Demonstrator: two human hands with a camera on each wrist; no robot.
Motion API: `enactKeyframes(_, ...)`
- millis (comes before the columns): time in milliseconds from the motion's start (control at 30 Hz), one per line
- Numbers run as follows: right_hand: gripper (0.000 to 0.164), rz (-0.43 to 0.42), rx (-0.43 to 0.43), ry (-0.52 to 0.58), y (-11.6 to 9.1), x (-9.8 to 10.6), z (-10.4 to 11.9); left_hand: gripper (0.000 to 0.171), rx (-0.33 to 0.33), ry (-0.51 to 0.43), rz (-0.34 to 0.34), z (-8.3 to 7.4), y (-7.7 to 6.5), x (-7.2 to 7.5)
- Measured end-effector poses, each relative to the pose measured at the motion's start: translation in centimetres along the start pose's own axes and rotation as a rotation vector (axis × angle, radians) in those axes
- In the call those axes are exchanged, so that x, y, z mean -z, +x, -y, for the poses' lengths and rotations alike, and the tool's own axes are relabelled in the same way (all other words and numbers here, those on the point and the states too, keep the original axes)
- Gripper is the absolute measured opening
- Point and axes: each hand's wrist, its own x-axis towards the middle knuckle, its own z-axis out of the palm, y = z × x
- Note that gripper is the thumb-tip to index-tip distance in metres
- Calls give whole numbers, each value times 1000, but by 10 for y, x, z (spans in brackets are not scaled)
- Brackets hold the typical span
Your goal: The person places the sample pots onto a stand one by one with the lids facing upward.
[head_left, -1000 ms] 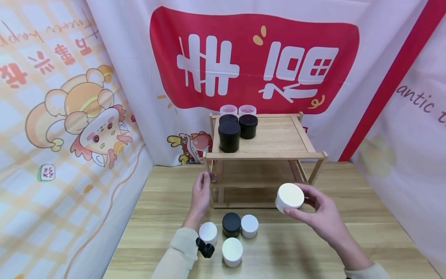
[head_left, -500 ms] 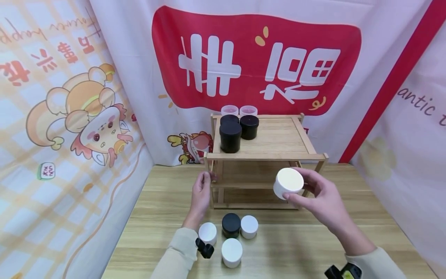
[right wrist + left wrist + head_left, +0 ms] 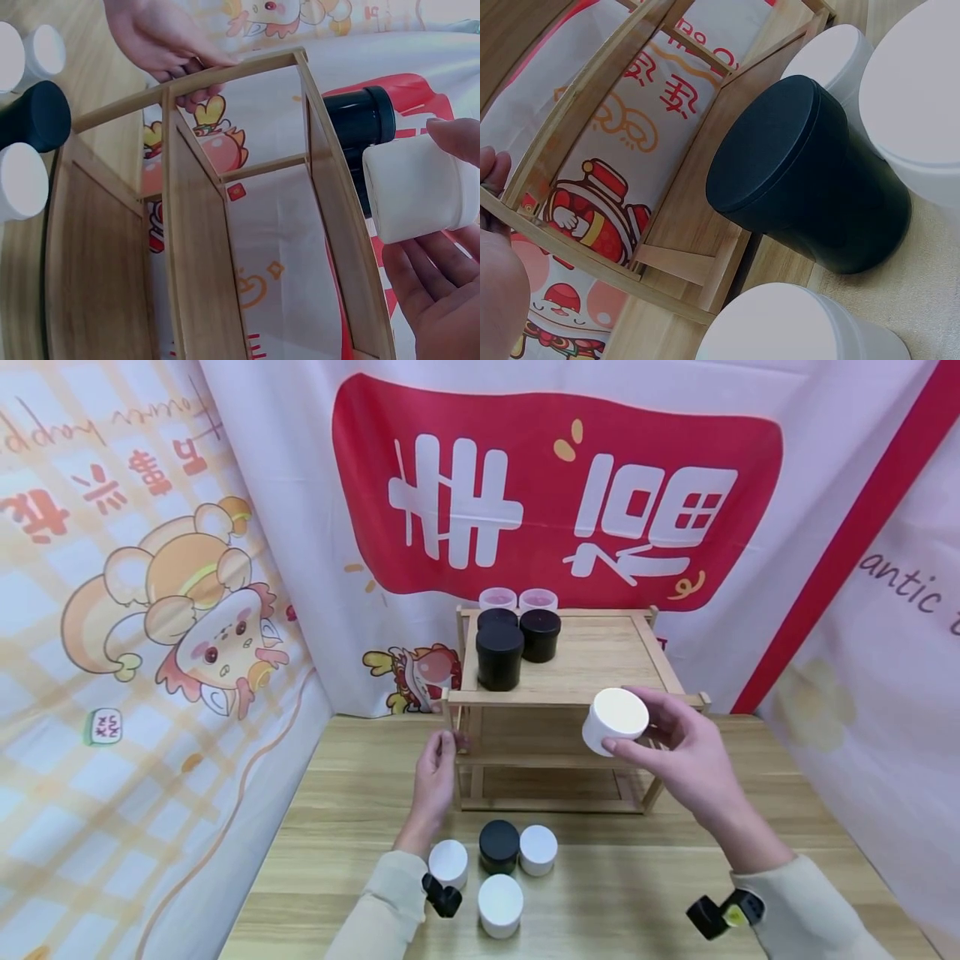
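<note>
My right hand [image 3: 693,760] pinches a white lidded jar [image 3: 617,720] between thumb and fingers, in front of the top tier of a wooden shelf rack [image 3: 600,647]. In the right wrist view the jar [image 3: 420,187] is beside the top tier's edge, with fingers below it and the thumb above. My left hand [image 3: 433,781] grips the rack's left side post; in the right wrist view the fingers of that hand [image 3: 169,37] curl round the wooden rail. On the left of the top tier stand black jars [image 3: 500,656] and two translucent pink-tinted cups [image 3: 497,599].
On the table [image 3: 637,893] before the rack stand a black jar [image 3: 499,846] and three white jars, one [image 3: 501,904] nearest to me. The rack's lower tiers [image 3: 547,735] hold nothing visible. Printed cloth [image 3: 285,460] hangs behind and at both sides.
My right hand has raised the white jar from in front of the lower tiers to the top tier's front edge, drifting slightly left. The left hand keeps its grip on the rack.
</note>
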Motion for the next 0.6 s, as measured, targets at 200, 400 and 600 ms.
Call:
enactKeyframes(200,68,0,-31,-13,11,-1,3,52,-9,-1,0,0,0,0)
enactKeyframes(400,71,7,-57,3,22,-7,3,51,-2,-2,6,-1,0,1)
enactKeyframes(600,75,-1,-88,20,33,-13,4,54,6,-1,14,0,0,1)
